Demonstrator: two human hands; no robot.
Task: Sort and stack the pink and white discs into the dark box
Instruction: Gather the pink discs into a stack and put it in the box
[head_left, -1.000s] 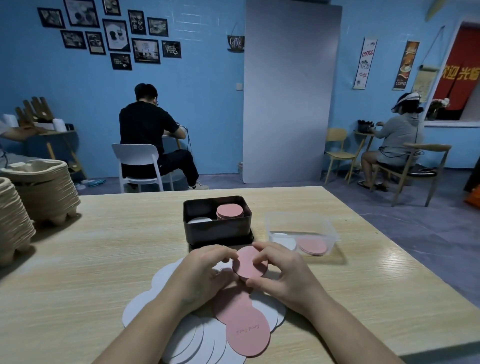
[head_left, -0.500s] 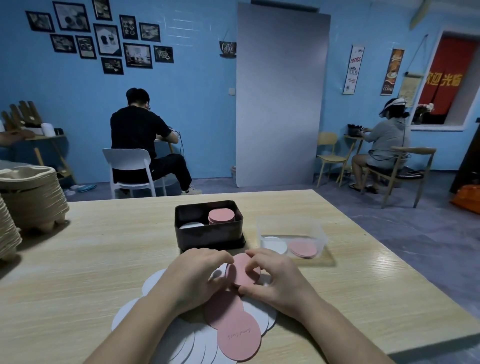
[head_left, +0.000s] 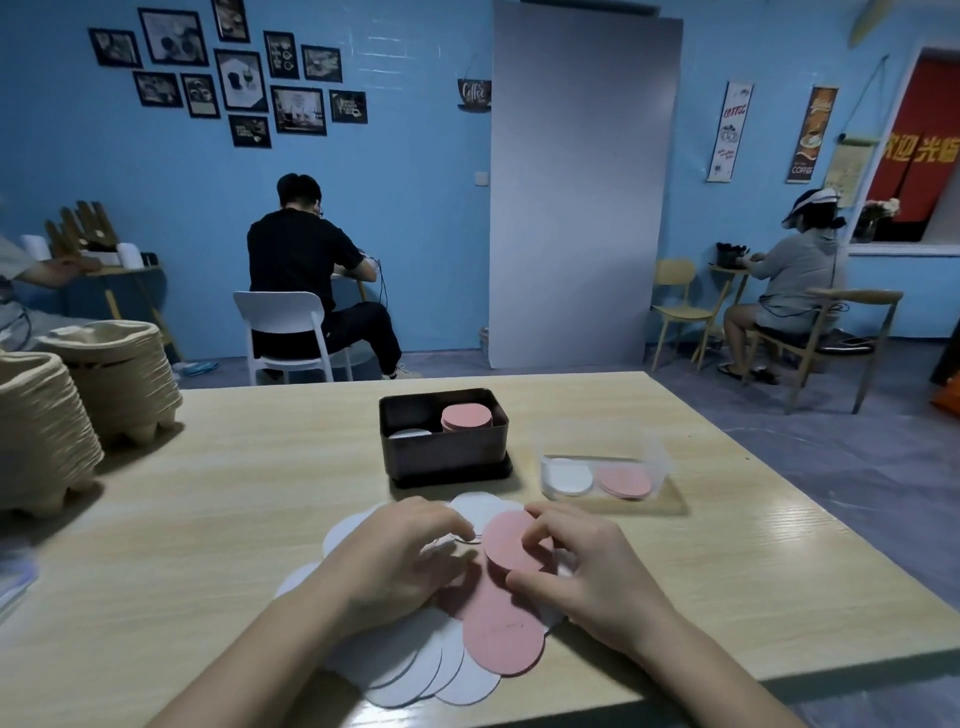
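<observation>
Pink disc (head_left: 511, 540) at top of loose pile (head_left: 415, 670), near dark box (head_left: 441, 460). My right hand (head_left: 587, 571) pinches its edge. My left hand (head_left: 400, 561) curls over pile, grip I cannot tell. Risk: second disc clings underneath, lands in wrong stack.

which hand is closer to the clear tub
Right. The right hand, pinching a pink disc, sits just short of the clear tub; the left hand is farther left, in front of the dark box.
</observation>
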